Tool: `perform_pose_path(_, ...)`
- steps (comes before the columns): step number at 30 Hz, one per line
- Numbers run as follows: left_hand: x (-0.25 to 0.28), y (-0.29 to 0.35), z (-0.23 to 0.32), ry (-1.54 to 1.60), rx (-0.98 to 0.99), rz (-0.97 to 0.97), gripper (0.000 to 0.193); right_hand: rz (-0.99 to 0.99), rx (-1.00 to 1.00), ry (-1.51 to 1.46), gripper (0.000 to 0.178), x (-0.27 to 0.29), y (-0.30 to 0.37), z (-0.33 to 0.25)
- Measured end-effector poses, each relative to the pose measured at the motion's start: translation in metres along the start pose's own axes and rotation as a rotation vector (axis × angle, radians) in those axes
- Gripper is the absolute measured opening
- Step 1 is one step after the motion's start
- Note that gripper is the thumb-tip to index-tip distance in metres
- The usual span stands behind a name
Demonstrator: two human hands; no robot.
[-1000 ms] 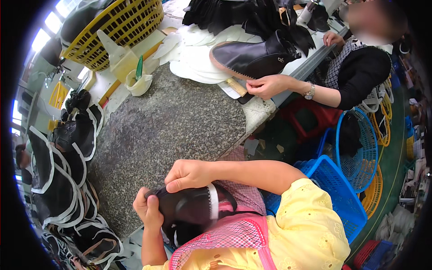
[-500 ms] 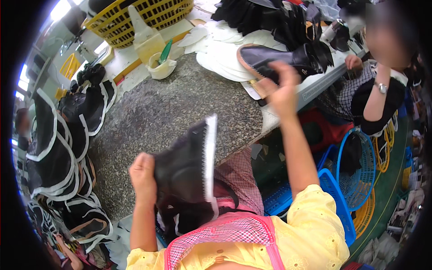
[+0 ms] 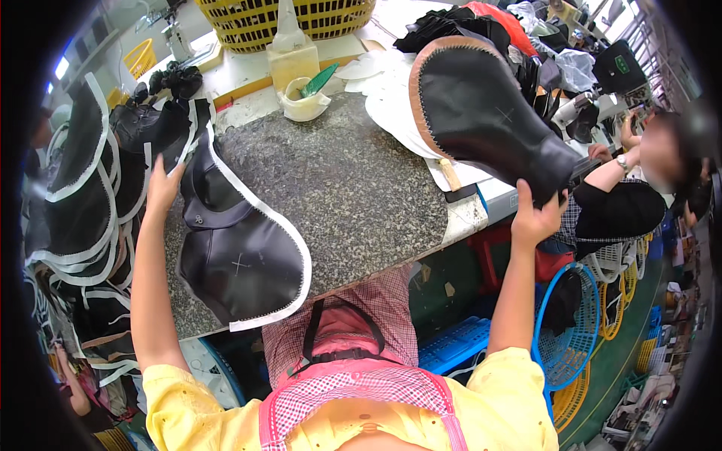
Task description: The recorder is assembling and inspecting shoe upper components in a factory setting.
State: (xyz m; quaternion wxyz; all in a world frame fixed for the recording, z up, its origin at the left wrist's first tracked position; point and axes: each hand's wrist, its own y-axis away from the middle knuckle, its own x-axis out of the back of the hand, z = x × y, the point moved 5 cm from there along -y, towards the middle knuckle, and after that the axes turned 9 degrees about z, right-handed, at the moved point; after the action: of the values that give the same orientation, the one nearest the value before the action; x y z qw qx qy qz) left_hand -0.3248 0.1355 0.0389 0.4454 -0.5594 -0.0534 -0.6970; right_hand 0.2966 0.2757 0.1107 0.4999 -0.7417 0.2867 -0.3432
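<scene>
A black leather boot upper (image 3: 252, 255) with a white zigzag-stitched edge lies on the speckled stone slab (image 3: 346, 188). Beside its upper left edge is my left hand (image 3: 162, 192), index finger and thumb apart; whether they touch the edge is unclear. My right hand (image 3: 535, 219) grips the narrow end of another black boot upper (image 3: 481, 105), with the thumb on top and some fingers hidden. This piece has a brown stitched border and a pale cross mark, and is over the right end of the worktable.
Stacked white-edged uppers (image 3: 71, 218) stand at the left. A yellow basket (image 3: 282, 26), a glue bottle (image 3: 289, 64) and a cup (image 3: 304, 105) holding a green-handled tool are at the back. White cut pieces (image 3: 387, 113) lie beneath the held upper. Blue baskets (image 3: 568, 323) and a person (image 3: 617, 203) are at right.
The white-edged upper has gone from my left hand's raised grip to flat on the slab. My right hand has taken the brown-edged upper by its narrow end.
</scene>
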Motion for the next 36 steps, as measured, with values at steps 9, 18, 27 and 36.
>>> perform_pose_path(9, 0.055, 0.131, 0.302, 1.641, -0.116, -0.386, 0.062, 0.205, -0.440, -0.557, 0.033, -0.009, 0.056, -0.114)
perform_pose_path(18, 0.081, 0.108, 0.252, 1.800, 0.112, -0.410, 0.033, -0.054, -0.406, -0.869, 0.038, 0.023, 0.015, -0.101)
perform_pose_path(27, 0.059, 0.129, 0.253, 1.713, 0.181, -0.581, 0.039, -0.567, -1.119, -1.547, 0.039, -0.066, 0.045, -0.139)
perform_pose_path(36, 0.017, 0.138, 0.250, 1.886, 0.463, -0.873, 0.078, -0.488, -1.350, -1.439, 0.038, -0.090, 0.051, -0.135)
